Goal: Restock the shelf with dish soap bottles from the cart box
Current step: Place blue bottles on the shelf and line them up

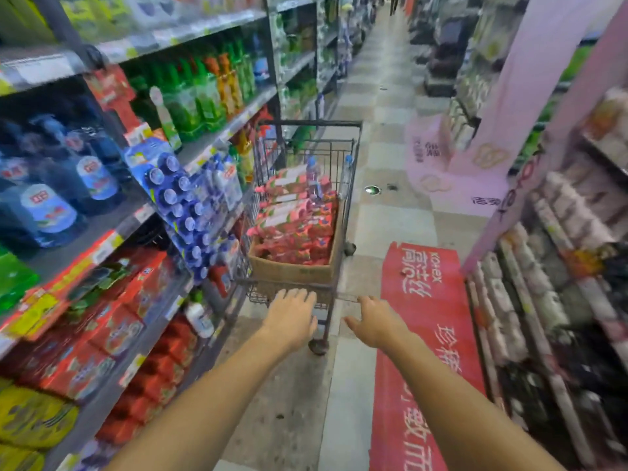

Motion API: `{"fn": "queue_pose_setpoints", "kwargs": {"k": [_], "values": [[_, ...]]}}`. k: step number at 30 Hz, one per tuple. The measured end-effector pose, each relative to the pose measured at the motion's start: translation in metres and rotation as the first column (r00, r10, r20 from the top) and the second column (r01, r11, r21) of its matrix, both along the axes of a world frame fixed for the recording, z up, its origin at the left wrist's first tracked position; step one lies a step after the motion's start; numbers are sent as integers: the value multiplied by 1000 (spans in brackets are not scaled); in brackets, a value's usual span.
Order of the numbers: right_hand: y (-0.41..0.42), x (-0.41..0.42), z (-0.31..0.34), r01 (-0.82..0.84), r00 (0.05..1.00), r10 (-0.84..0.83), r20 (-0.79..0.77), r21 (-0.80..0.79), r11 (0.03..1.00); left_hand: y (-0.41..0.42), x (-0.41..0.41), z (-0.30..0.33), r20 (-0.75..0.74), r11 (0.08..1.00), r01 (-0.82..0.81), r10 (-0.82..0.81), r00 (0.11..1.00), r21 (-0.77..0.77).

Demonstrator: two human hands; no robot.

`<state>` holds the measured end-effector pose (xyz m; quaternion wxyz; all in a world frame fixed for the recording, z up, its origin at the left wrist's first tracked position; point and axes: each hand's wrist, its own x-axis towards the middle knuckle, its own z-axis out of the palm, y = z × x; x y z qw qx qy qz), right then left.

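Red-labelled dish soap bottles (295,219) fill the brown cardboard box (292,271) in the wire cart (350,171). Left hand (293,317) and right hand (375,321) reach open-fingered, holding nothing; a hasty shove could ram the shelf (217,137).

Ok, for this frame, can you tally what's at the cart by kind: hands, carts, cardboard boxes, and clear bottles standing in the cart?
Hands: 2, left hand and right hand
cart: 1
cardboard box: 1
clear bottles: 2
Total: 6
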<state>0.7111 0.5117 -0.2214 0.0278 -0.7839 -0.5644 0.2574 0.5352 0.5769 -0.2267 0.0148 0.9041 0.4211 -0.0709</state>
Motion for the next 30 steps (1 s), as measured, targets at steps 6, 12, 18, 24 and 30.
{"fn": "queue_pose_setpoints", "kwargs": {"k": [6,12,18,24,30], "values": [[30,50,-13,14,1000,-14,-6,-11,1000,35,72,-10,37,998,4,-2,999,-62],[90,100,-42,0,1000,-2,-21,-88,996,96,128,-38,20,998,-2,3,1000,-56],[204,161,-53,-80,997,79,-12,-137,987,199,190,-60,80,991,-104,111,991,-85],[292,203,-49,-147,988,140,-58,-134,980,275,230,-72,66,966,-209,221,973,-154],[355,234,-52,-153,987,146,-63,-108,982,338,254,-64,74,961,-242,254,964,-134]]}}
